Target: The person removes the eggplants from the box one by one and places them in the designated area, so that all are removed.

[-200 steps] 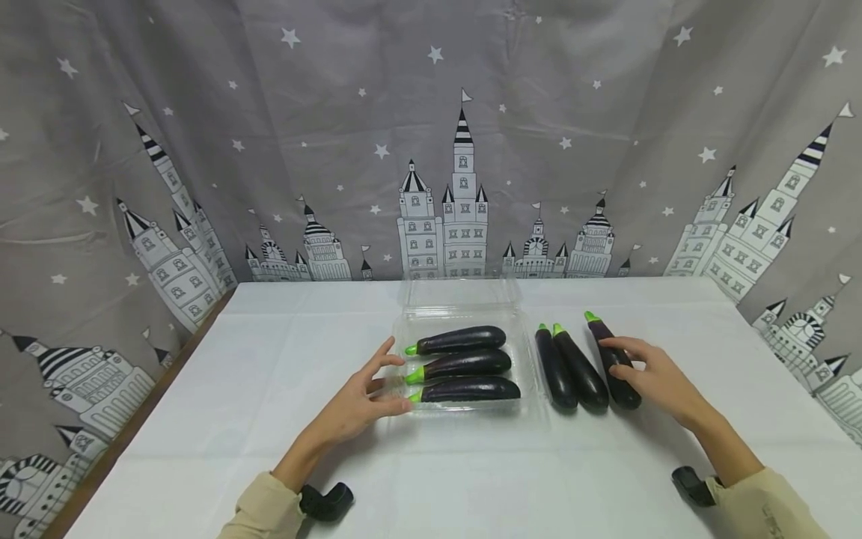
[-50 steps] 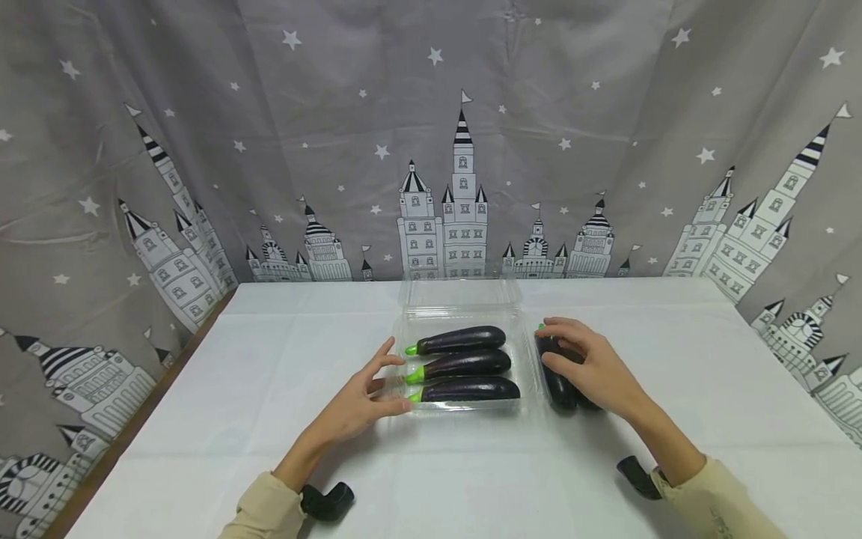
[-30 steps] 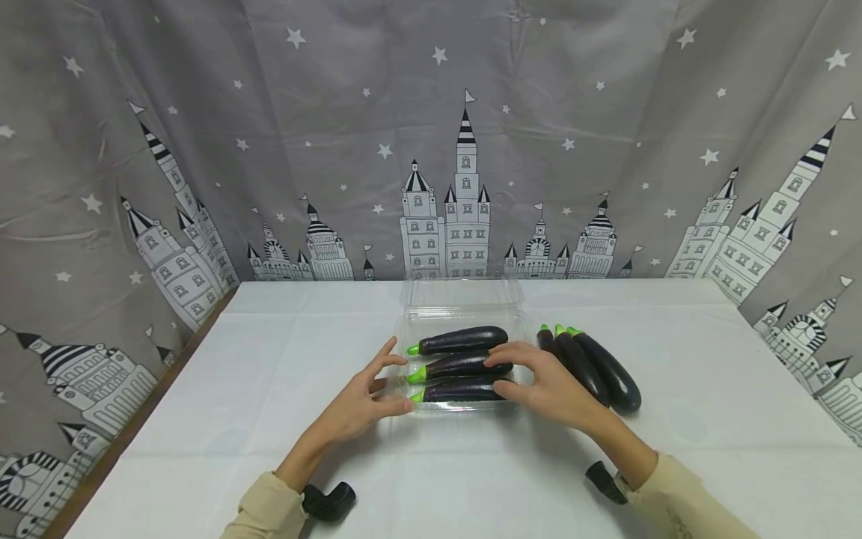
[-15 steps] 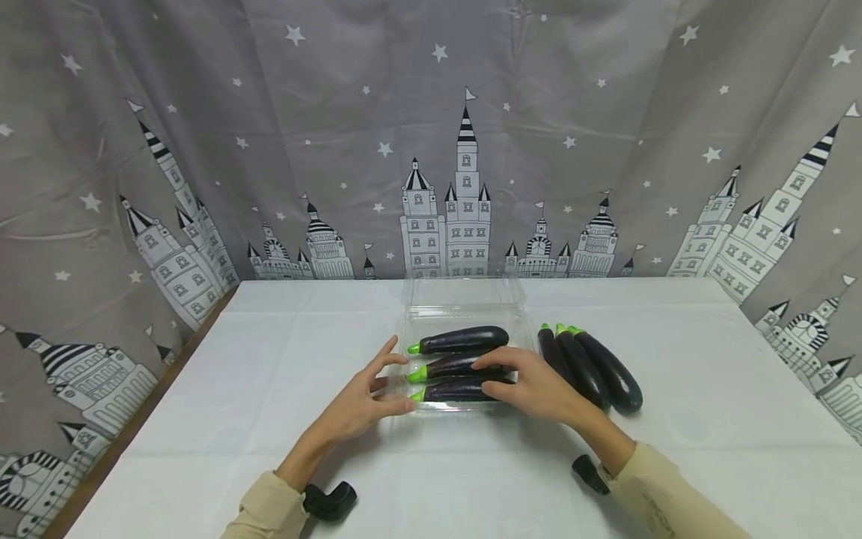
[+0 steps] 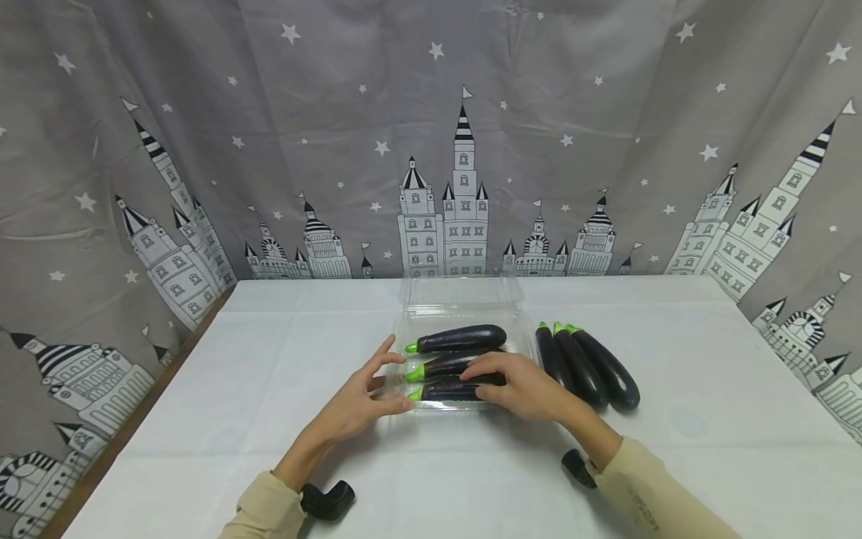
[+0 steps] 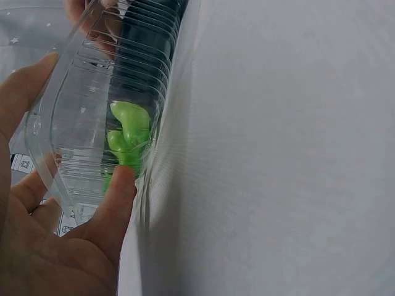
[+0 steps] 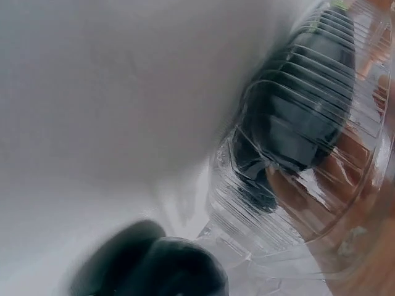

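Observation:
A clear plastic clamshell container (image 5: pixel 399 335) stands open at the table's middle with three dark eggplants lying crosswise in it, green stems to the left. My left hand (image 5: pixel 357 408) braces its left end with straight fingers, and its thumb (image 6: pixel 120 185) touches the ribbed wall (image 6: pixel 68 148) by a green stem (image 6: pixel 129 132). My right hand (image 5: pixel 521 385) reaches into the container. Its fingers curl over the middle eggplant (image 5: pixel 441 366) and its thumb lies by the front eggplant (image 5: pixel 444 391). The back eggplant (image 5: pixel 461 338) is untouched. Which of the two is gripped is unclear.
Three loose eggplants (image 5: pixel 582 367) lie side by side on the white tablecloth (image 5: pixel 269 374) just right of the container; one end shows (image 7: pixel 166 265). The container's lid (image 5: pixel 461 292) stands up behind it. A grey castle-print curtain (image 5: pixel 431 150) backs the table. The table's left edge (image 5: pixel 171 370) is near.
The right hand left the loose eggplants, crossed left into the container and settled lower over the middle and front eggplants. The left hand has stayed at the container's end.

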A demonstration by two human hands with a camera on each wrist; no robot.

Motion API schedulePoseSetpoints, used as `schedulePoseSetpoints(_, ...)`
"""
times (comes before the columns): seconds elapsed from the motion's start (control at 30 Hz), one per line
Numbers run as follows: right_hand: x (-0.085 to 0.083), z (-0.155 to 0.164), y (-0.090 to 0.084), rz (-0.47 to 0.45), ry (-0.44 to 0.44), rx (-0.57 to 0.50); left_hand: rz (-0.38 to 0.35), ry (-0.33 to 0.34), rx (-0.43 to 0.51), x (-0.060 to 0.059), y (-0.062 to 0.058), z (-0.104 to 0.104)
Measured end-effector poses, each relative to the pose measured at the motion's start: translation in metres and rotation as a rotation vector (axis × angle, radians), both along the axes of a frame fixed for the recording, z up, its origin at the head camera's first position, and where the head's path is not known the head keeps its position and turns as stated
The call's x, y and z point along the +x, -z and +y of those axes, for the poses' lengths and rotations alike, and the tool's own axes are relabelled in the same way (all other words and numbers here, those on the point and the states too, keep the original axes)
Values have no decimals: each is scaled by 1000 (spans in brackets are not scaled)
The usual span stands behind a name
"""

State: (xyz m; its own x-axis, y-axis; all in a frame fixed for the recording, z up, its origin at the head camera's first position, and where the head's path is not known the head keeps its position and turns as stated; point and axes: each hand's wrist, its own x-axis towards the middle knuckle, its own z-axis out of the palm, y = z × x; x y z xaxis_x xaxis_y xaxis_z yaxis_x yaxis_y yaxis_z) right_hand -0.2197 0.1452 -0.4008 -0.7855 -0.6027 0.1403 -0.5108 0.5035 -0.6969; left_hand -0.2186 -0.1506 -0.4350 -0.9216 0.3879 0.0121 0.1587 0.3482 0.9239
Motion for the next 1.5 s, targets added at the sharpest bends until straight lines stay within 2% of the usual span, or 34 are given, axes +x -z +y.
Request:
schedulePoseSetpoints(0.13, -2, 0, -2, -39, 0, 10, -4, -3, 2, 0, -1, 0)
schedulePoseSetpoints(0.63, -3, -2, 1, -35, -1, 35, -7, 0, -2, 3, 0, 0)
schedulePoseSetpoints(0.83, -5, -3, -1, -57, -75, 47, -7, -4, 3, 3, 0, 1)
schedulePoseSetpoints(1.03, -10, -5, -2, -26, -173, 33, -7, -12, 7, 2, -1, 2)
schedulePoseSetpoints(1.5, -9, -4, -1, -18, -174, 23, -6, -17, -13, 2, 0, 2)
